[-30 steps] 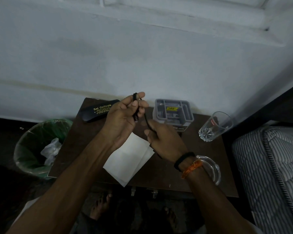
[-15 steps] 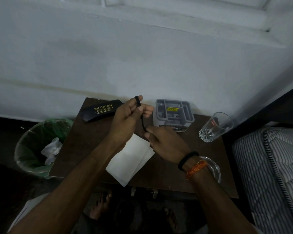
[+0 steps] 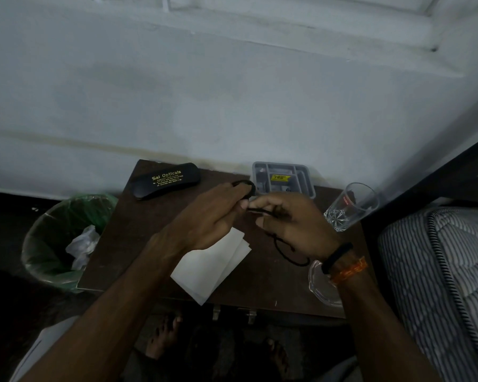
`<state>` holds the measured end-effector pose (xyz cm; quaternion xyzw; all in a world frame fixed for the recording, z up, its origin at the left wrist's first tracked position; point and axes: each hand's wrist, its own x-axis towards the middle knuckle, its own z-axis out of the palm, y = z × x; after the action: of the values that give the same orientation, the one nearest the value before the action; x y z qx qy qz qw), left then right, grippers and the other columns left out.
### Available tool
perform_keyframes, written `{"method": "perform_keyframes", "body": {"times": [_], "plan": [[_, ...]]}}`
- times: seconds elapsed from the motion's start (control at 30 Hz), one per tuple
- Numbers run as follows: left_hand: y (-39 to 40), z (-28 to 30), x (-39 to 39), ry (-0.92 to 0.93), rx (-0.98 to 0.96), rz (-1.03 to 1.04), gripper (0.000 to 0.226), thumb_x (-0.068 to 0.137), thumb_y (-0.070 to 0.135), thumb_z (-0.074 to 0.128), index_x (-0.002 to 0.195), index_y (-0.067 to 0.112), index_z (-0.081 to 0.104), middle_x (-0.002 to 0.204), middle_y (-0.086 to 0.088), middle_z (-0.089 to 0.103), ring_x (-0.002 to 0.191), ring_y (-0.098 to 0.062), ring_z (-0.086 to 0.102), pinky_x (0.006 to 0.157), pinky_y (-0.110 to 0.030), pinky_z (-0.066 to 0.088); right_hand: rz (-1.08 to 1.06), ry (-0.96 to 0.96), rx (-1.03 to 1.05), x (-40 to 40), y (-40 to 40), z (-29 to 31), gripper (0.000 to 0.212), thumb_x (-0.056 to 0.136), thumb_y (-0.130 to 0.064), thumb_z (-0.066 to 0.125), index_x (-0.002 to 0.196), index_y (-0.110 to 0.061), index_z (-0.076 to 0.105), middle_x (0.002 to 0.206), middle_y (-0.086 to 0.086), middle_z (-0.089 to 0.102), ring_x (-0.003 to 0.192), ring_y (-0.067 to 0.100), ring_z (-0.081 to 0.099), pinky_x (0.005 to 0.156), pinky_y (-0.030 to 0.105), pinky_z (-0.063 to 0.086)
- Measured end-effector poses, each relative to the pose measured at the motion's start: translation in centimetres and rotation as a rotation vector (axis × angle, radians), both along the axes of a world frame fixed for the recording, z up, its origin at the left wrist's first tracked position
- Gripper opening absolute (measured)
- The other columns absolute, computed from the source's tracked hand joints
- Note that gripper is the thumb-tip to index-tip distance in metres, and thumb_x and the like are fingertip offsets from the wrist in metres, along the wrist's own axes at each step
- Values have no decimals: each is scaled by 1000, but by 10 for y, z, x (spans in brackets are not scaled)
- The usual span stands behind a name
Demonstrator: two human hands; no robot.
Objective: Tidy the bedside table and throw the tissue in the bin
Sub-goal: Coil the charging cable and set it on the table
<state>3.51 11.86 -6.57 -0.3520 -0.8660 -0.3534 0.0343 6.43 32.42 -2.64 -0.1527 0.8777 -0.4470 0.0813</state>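
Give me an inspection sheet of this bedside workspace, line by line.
Surface: dark wooden bedside table, crowded.
Job's things: white tissue flat on table; bin at left, green liner, white waste inside.
Clutter: black glasses case, grey organiser, drinking glass, glass dish.
Grippers: left hand and right hand both hold a black cord.
Cables: that cord only.
Surroundings: white wall, striped mattress at right.

bin (image 3: pixel 54 241) left of table (image 3: pixel 116 244), glass (image 3: pixel 349 206) right
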Motion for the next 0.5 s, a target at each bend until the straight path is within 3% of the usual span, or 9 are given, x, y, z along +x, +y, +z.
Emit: {"method": "perform_keyframes", "body": {"times": [0.13,0.27,0.4,0.5], "plan": [[1,5,1,15,-57,-31,23,103,30,34,108,18,53,85,6,48,76,-9,40,69,-18,34,7,-49,-216,-1,14,6,31,86,2,69,110,-18,73,107,2,76,104,16,70,94,36,54],[3,8,-4,-3,-20,-18,17,103,29,35,94,24,48,78,11,44,71,-7,41,64,-17,30,-70,65,-1,-5,20,2,27,86,-7,72,108,-23,75,102,-9,74,96,5,69,86,23,54],[3,9,-6,-260,215,68,23,103,23,41,94,11,59,78,6,60,71,-15,57,63,-31,45,-163,291,152,-9,25,-7,23,83,-13,77,105,-19,77,92,-7,69,83,7,63,75,21,50],[4,14,-6,-548,400,66,28,104,18,40,91,0,57,72,14,60,67,-16,51,62,-29,45,-177,423,267,-11,23,-12,22,83,-12,73,103,-18,77,99,-3,67,92,17,59,80,32,47]]}}
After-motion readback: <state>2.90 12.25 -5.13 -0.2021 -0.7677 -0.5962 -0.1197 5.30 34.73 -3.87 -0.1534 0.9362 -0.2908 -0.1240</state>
